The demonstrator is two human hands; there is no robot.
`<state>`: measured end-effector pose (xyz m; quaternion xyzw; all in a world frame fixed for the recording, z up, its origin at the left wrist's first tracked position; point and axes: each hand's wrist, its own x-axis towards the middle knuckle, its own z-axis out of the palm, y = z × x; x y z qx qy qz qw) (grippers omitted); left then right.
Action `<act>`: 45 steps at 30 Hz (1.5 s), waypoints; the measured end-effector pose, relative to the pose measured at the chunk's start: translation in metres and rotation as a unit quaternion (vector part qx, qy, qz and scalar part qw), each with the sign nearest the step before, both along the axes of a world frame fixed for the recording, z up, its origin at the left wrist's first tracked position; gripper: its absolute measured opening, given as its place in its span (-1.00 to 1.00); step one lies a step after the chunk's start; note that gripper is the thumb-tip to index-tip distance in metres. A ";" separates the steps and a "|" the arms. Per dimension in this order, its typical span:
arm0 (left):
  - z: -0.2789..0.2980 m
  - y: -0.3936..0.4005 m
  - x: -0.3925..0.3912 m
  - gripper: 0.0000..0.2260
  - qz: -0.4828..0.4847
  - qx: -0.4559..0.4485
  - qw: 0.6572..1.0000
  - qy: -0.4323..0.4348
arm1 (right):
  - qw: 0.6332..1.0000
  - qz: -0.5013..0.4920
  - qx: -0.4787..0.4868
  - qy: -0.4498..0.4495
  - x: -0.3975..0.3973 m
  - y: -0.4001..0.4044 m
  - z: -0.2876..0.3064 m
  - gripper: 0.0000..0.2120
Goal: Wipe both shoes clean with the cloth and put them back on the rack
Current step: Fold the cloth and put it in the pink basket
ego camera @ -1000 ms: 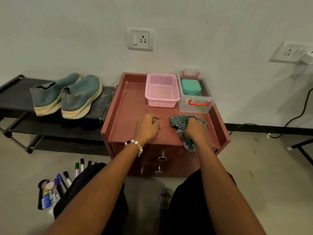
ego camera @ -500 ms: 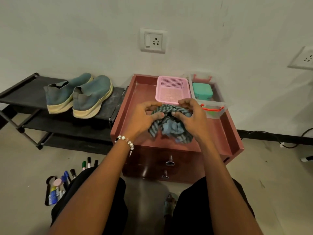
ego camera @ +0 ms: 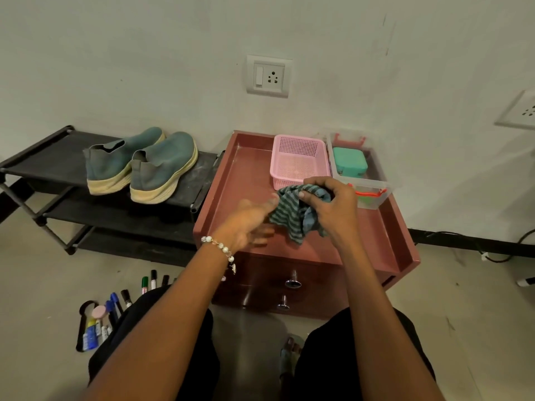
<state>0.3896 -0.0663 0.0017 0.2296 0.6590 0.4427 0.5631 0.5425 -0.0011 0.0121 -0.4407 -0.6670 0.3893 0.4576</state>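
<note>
Right hand [ego camera: 333,206] fingers [ego camera: 311,195] clench the crumpled green-striped cloth [ego camera: 292,212] above the reddish-brown desk [ego camera: 240,175]. Left hand [ego camera: 246,224] is blurred, fingers loose beside it; a pink plastic basket [ego camera: 298,160] sits behind

Your two shoes [ego camera: 142,164] sit side by side on the rack [ego camera: 43,157] top shelf. On your bench [ego camera: 240,175]: a pink basket [ego camera: 298,160] beside a clear box [ego camera: 373,180]. Markers [ego camera: 115,308] lie on the floor [ego camera: 43,279].

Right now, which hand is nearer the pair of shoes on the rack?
Left. The left hand hangs open over the cabinet top, on the side toward the shoes. The right hand, gripping the cloth, is farther off.
</note>
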 end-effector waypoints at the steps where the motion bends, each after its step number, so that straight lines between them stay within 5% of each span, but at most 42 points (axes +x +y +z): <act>1: 0.001 0.001 0.005 -0.63 0.014 0.005 1.000 -0.012 | 1.000 0.018 -0.007 0.010 -0.001 -0.001 -0.001 -0.78; 6: 0.004 0.006 -0.001 -0.64 0.156 0.104 0.980 -0.071 | 0.994 0.082 -0.053 -0.039 0.007 0.005 -0.002 -0.72; 10: 0.009 0.003 -0.009 -0.71 0.050 0.238 0.947 0.212 | 0.922 0.132 -0.035 -0.361 0.023 0.007 -0.001 -0.58; 12: 0.013 -0.001 -0.008 -0.74 -0.051 0.283 0.919 0.268 | 0.944 0.090 -0.026 -0.316 0.027 0.006 0.003 -0.45; 14: 0.018 -0.004 -0.008 -0.69 -0.137 0.299 0.893 0.307 | 0.978 0.102 -0.039 -0.176 0.030 0.001 0.011 -0.34; 18: 0.023 -0.011 -0.011 -0.58 -0.275 0.321 0.832 0.360 | 0.955 0.262 -0.034 -0.132 0.026 -0.003 0.014 -0.07; 20: 0.024 -0.014 -0.013 -0.57 -0.288 0.319 0.827 0.363 | 0.942 0.291 -0.059 -0.155 0.021 0.000 0.008 -0.17; 24: 0.023 -0.014 -0.021 -0.71 -0.185 0.292 0.811 0.472 | 0.965 0.200 -0.046 -0.165 0.010 0.003 0.005 -0.72; 29: 0.014 -0.006 -0.029 -0.82 -0.101 0.261 0.775 0.567 | 0.984 0.041 0.103 -0.139 0.007 0.008 0.005 -0.68; 32: 0.014 -0.004 -0.030 -0.86 -0.040 0.317 0.810 0.492 | 0.978 0.091 0.125 -0.141 0.013 0.005 0.011 -0.68; 35: 0.026 -0.010 -0.029 -0.89 0.035 0.344 0.875 0.339 | 0.978 0.207 -0.002 -0.028 0.025 0.001 0.019 -0.58; 37: 0.031 -0.013 -0.033 -0.86 0.067 0.363 0.878 0.304 | 0.975 0.218 -0.033 -0.026 0.031 0.003 0.021 -0.57; 42: 0.030 -0.019 -0.040 -0.88 0.064 0.354 0.849 0.386 | 0.945 0.163 -0.024 -0.281 0.048 0.011 0.017 -0.72; 45: 0.030 -0.021 -0.042 -0.82 0.052 0.358 0.840 0.405 | 0.943 0.093 0.001 -0.321 0.052 0.013 0.019 -0.75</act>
